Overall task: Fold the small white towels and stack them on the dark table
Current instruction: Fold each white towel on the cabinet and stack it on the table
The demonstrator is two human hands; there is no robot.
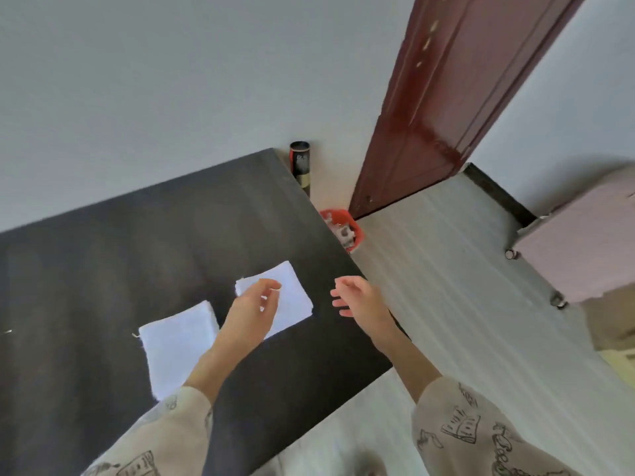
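Observation:
Two small white towels lie flat on the dark table (144, 242). The right towel (293, 293) sits close to the table's right edge. The left towel (175, 348) lies nearer to me, partly under my left sleeve. My left hand (256, 309) hovers over the right towel with loosely curled fingers and holds nothing. My right hand (357, 297) hangs above the table's right edge, fingers relaxed and empty, just right of that towel.
A dark cylindrical can (301, 163) stands on the floor beyond the table's far right corner. A red basket (343, 228) with small items sits beside the table edge. A dark red door (446, 97) and a pink cabinet (584, 242) stand to the right.

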